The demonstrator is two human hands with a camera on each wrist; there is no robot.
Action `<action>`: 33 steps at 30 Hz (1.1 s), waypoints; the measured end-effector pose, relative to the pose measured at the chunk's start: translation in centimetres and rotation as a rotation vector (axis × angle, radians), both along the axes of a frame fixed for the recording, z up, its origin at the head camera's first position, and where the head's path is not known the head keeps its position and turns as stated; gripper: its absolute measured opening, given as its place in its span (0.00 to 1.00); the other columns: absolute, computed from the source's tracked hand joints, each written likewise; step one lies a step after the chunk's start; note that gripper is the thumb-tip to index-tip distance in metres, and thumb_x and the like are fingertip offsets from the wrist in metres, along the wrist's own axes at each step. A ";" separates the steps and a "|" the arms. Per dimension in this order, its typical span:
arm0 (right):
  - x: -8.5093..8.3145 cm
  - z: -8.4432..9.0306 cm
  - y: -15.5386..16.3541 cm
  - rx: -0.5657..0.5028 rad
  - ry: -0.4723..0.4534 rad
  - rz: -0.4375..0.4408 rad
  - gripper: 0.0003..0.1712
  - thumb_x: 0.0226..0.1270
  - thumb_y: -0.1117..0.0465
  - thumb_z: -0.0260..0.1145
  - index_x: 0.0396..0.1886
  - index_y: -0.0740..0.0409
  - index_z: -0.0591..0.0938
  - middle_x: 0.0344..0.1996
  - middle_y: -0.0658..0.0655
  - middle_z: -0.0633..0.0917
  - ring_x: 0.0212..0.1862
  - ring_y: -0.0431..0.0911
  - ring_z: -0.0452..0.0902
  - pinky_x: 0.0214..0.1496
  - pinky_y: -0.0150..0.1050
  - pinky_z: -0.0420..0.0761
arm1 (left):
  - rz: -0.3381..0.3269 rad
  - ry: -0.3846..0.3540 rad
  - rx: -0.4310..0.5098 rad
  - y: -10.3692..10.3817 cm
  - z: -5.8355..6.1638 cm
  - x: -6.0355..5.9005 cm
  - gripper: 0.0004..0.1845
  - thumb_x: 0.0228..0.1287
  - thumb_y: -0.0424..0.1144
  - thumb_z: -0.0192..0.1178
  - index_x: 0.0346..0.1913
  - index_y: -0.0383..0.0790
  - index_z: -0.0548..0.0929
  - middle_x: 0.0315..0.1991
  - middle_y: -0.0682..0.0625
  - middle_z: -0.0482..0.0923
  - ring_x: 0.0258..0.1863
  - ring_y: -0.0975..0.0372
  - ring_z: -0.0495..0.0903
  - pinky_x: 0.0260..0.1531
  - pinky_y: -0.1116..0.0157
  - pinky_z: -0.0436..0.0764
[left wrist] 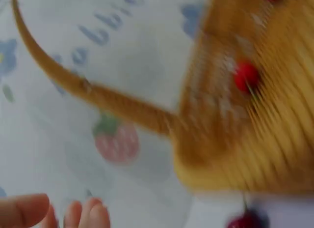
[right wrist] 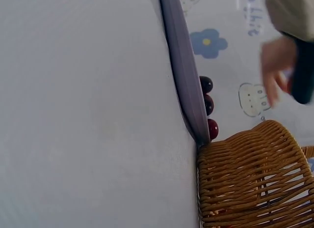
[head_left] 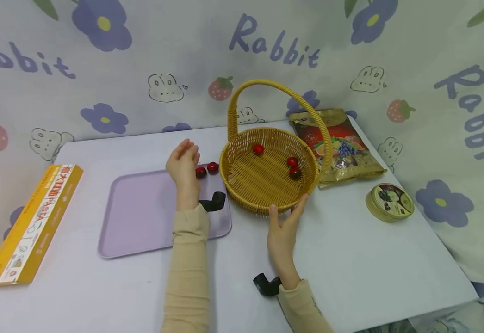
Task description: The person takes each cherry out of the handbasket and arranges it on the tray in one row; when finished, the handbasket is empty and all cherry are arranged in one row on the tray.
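Note:
A yellow wicker basket [head_left: 246,194] with a tall handle stands right of a lilac tray [head_left: 142,208]. Inside it lie a bright red cherry [head_left: 258,149] and two more cherries [head_left: 294,167] near the right wall. My right hand [head_left: 282,238] touches the basket's near side, thumb and fingers spread straight at the rim. Over the tray's far right part is my left hand [head_left: 183,166], fingers loosely bent; the left wrist view shows thumb and fingertips [left wrist: 93,215] apart. A blurred red spot shows beside that hand in the right wrist view. Dark cherries [right wrist: 208,105] sit along the tray's edge.
A yellow pasta box [head_left: 34,226] lies at the table's left. Behind the basket on the right is a gold and red fruit-print bag [head_left: 338,148], with a round tin [head_left: 389,202] in front of it. A patterned cloth [head_left: 200,51] hangs behind the table.

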State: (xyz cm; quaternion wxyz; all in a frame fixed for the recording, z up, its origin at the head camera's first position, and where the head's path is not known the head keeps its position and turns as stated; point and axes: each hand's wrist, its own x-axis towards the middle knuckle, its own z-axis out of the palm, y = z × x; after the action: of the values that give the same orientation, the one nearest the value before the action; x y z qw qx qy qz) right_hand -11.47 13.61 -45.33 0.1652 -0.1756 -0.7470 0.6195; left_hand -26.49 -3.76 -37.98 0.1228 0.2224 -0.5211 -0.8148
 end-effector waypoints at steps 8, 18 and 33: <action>-0.5 0.2 -0.5 -0.015 -0.026 0.009 0.49 0.75 0.53 0.55 0.77 0.40 0.30 0.78 0.48 0.35 0.78 0.53 0.36 0.78 0.61 0.45 | -0.568 -0.077 0.357 5.4 3.2 -2.3 0.23 0.73 0.32 0.52 0.69 0.34 0.67 0.68 0.39 0.68 0.67 0.50 0.70 0.66 0.63 0.73; -0.8 -0.1 0.1 0.016 -0.045 -0.018 0.49 0.75 0.54 0.56 0.78 0.43 0.31 0.78 0.50 0.37 0.78 0.54 0.40 0.78 0.60 0.47 | -0.663 -0.502 0.567 12.6 -1.6 -5.5 0.24 0.75 0.37 0.48 0.70 0.35 0.65 0.69 0.41 0.67 0.68 0.52 0.69 0.67 0.62 0.72; -1.1 0.0 -0.1 0.014 -0.025 -0.022 0.49 0.75 0.56 0.56 0.78 0.41 0.32 0.78 0.49 0.37 0.78 0.54 0.41 0.77 0.61 0.49 | -0.776 -0.643 0.242 15.3 -2.8 -6.7 0.22 0.72 0.35 0.52 0.66 0.33 0.70 0.66 0.40 0.70 0.64 0.51 0.74 0.63 0.63 0.76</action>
State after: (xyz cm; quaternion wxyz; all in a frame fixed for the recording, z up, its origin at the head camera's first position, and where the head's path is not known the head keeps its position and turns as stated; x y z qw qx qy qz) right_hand -12.60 13.49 -45.28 0.1639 -0.1901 -0.7515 0.6101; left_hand -33.14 11.54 -40.76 -0.3813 0.2648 -0.4785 -0.7453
